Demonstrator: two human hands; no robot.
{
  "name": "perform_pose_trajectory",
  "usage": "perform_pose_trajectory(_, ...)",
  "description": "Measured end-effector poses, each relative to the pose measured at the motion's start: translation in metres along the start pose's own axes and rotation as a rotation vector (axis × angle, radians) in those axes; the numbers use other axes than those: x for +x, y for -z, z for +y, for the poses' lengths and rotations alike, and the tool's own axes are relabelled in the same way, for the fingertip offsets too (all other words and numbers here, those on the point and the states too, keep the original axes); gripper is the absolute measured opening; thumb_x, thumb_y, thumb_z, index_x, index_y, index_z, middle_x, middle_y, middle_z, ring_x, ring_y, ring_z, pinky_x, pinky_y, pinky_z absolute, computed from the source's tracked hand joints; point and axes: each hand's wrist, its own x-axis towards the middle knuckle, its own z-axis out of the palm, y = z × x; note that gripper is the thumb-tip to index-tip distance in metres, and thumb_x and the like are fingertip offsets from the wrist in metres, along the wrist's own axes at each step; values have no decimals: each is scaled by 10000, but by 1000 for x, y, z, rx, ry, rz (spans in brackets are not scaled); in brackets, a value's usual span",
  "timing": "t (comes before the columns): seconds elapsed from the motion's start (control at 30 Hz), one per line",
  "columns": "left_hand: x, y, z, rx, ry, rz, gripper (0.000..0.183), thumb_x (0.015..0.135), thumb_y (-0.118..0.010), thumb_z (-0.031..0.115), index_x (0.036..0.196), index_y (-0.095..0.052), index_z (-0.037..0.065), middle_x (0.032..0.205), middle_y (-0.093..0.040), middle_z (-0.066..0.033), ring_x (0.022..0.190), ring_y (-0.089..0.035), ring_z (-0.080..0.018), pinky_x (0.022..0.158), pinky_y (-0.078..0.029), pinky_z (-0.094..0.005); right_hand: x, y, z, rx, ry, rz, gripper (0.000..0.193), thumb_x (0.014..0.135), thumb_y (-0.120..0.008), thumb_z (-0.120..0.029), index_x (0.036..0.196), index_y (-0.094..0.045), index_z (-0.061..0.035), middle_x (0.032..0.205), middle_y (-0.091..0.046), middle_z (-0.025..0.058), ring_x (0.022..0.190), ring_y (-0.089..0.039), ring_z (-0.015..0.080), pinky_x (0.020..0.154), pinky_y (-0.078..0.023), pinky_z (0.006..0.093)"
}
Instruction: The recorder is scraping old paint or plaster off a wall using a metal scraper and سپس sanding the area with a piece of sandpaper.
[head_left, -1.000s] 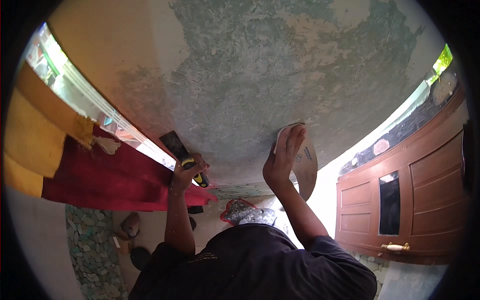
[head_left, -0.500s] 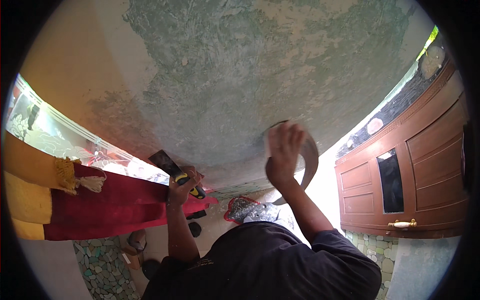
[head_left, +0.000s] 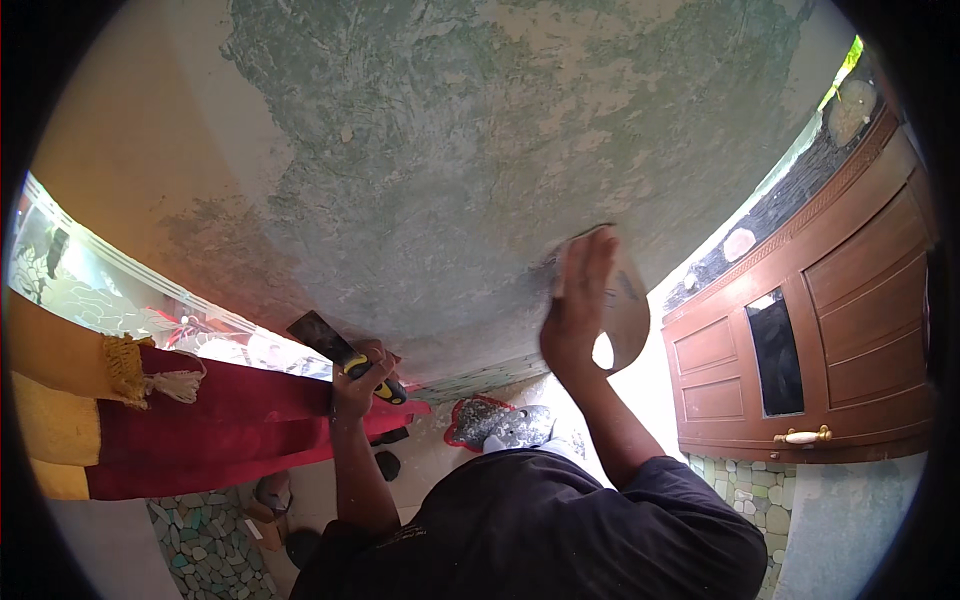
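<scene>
My left hand (head_left: 364, 384) is closed around the yellow and black handle of a putty knife (head_left: 322, 336), its dark blade pointing up and left, apart from the wall. My right hand (head_left: 577, 310) lies with fingers stretched along a loose sheet of sandpaper (head_left: 627, 312) and presses it to the wall (head_left: 430, 190). The sheet's brownish back curls out to the right of the hand; its edge shows past the fingertips. Rough grey-green patches cover the wall, with smoother beige at the left. The contact under the palm is hidden.
Red and yellow curtains (head_left: 230, 425) hang at the left beside a bright window (head_left: 110, 270). A brown wooden door (head_left: 720, 350) with a handle stands at the right. Below lie a red-edged, white-spattered thing (head_left: 470, 420) and a cardboard box (head_left: 265, 530) on the floor.
My right hand has moved slightly up and right along the wall, and the sandpaper's loose part now shows broader. My left hand still holds the putty knife, almost in place.
</scene>
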Motion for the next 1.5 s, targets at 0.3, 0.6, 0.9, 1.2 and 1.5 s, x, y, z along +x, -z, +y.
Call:
perform_pose_trajectory(0.3, -2, 4, 10, 94, -27, -70, 173, 789, -598, -40, 681, -501, 55, 618, -484, -23, 605, -578, -157, 741, -507, -384, 0, 12, 7, -7, -38, -35, 607, 812, -441, 62, 1405, -331, 0, 1519, -159, 218, 1413, -94, 404, 1111, -111, 553)
perform_pose_trajectory(0.6, -1, 12, -7, 34, -16, 19, 138, 767, -660, -41, 797, -566, 56, 741, -558, -47, 663, -620, -191, 705, -533, -365, -43, 15, -31, 252, 35, -418, 525, 886, -464, -65, 1394, -347, 3, 1454, -301, 234, 1375, -231, 393, 1118, -149, 501)
perform_pose_trajectory(0.9, -23, -24, 8, 135, 11, 16, 126, 792, -561, 27, 696, -479, 41, 780, -532, -41, 626, -568, -142, 684, -498, -298, -101, 51, -13, 751, -389, -748, 280, 949, -486, -204, 1114, -567, 9, 953, -633, 215, 887, -622, 361, 770, -474, 389)
perform_pose_trajectory(1.2, -67, -105, -18, -85, 504, -242, 467, 825, -590, 143, 1239, -499, -51, 916, -672, -103, 593, -615, -154, 578, -514, -277, -93, 60, 18, 1119, -554, -716, 283, 969, -476, -221, 1112, -570, 4, 984, -641, 86, 929, -552, 128, 848, -429, 289)
perform_pose_trajectory(1.5, -49, -177, -24, -101, 503, -305, 277, 881, -587, 162, 1084, -620, -22, 999, -659, -85, 597, -629, -131, 548, -498, -238, -89, 79, 75, 1081, -594, -627, 236, 929, -535, -181, 1078, -568, -1, 915, -620, 96, 876, -565, 157, 788, -445, 300)
